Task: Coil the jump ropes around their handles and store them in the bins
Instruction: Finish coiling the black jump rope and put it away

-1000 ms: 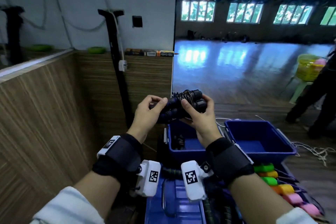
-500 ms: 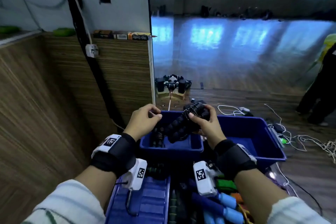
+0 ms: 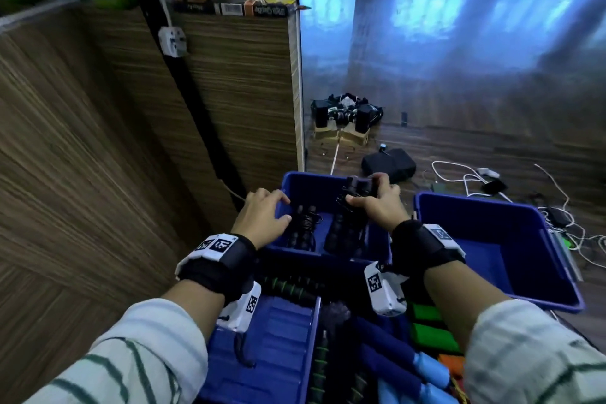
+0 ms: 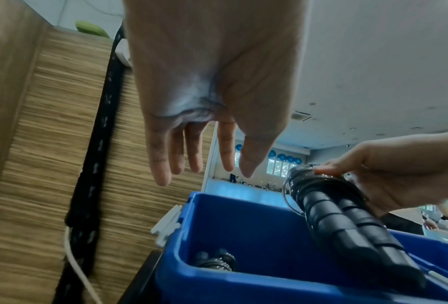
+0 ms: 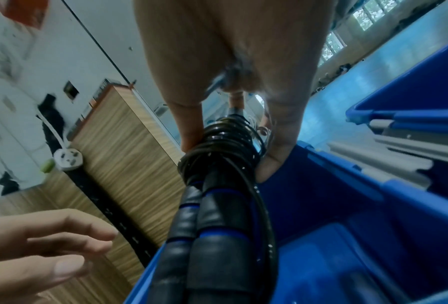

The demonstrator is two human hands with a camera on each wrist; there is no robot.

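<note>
My right hand (image 3: 377,207) pinches the coiled rope (image 5: 217,185) at its wound top, handles tilted into the bin (image 3: 328,256); left hand (image 3: 262,216) empty, fingers relaxed. Light, springy coils likely loosen; grip over wraps.

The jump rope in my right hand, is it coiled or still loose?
Coiled: the jump rope cord is wound around its paired handles, gripped by the right hand.

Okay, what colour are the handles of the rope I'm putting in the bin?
Black with thin blue rings on the handles; the right wrist view shows it best.

Coiled rope (image 3: 303,226) fills the bin's (image 3: 328,254) left; the middle lies open.
</note>
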